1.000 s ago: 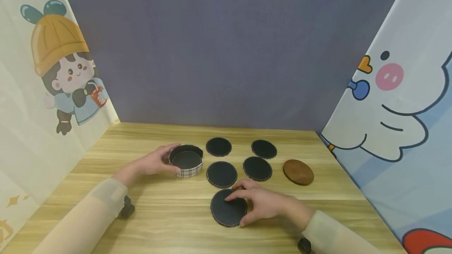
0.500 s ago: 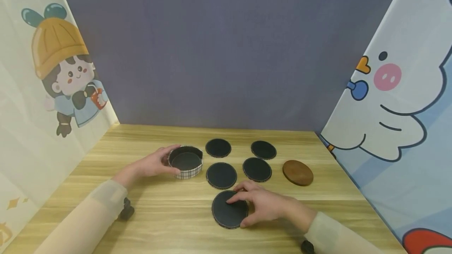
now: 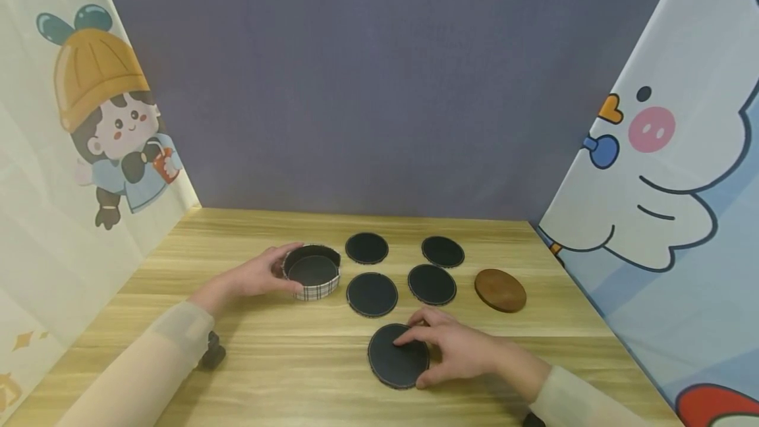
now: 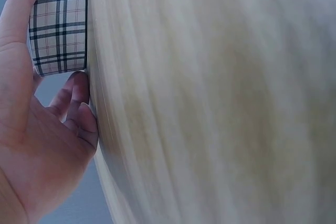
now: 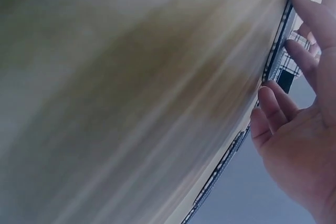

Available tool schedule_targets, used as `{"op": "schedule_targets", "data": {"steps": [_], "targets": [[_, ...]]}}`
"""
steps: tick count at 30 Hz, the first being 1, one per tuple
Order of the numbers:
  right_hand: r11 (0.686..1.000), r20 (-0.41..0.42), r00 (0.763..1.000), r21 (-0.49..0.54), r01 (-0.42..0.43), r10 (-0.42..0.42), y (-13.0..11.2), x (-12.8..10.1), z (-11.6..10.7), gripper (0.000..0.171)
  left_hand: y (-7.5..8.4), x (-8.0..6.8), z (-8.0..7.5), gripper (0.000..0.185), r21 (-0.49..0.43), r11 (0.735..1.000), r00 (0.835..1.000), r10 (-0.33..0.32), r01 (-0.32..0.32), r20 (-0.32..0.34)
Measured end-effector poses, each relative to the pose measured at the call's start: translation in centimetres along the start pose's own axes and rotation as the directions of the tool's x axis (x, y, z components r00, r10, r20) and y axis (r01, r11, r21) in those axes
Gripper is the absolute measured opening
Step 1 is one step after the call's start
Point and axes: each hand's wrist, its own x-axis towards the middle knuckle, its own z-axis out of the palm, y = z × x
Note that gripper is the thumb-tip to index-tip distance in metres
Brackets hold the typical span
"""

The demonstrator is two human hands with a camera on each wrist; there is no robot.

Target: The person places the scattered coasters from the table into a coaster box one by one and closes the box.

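My left hand [image 3: 259, 273] grips a low round coaster holder [image 3: 311, 270] from its left side, thumb at the front and fingers behind. Plaid covers the holder's outer wall [image 4: 60, 22]; inside it is black, with a gap in the rim at right. My right hand [image 3: 453, 346] holds a black round coaster [image 3: 396, 364] flat on the table by its right edge. The index finger lies over the coaster's top, and the thumb touches the lower right edge. In the right wrist view, the coaster [image 5: 283, 32] appears edge-on beside the fingers.
More black round coasters lie flat behind: one back left [image 3: 367, 248], one back right [image 3: 443, 252], one middle left [image 3: 371, 294] and one middle right [image 3: 431, 284]. A brown round disc [image 3: 501, 290] lies at right. A grey panel [image 3: 367, 84] closes off the wooden table's [image 3: 267, 361] back.
My right hand has slid the near coaster a little to the right and toward me, away from the coaster behind it. The left hand and the holder have stayed put.
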Motion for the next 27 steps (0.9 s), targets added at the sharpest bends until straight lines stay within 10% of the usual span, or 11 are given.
{"op": "schedule_targets", "data": {"steps": [27], "targets": [[0.997, -0.017, 0.998, 0.051, 0.056, -0.055, 0.02, -0.38, 0.28, 0.064, 0.48, -0.24, 0.00, 0.113, 0.011, 1.000, 1.000, 0.009, -0.009, 0.001]]}}
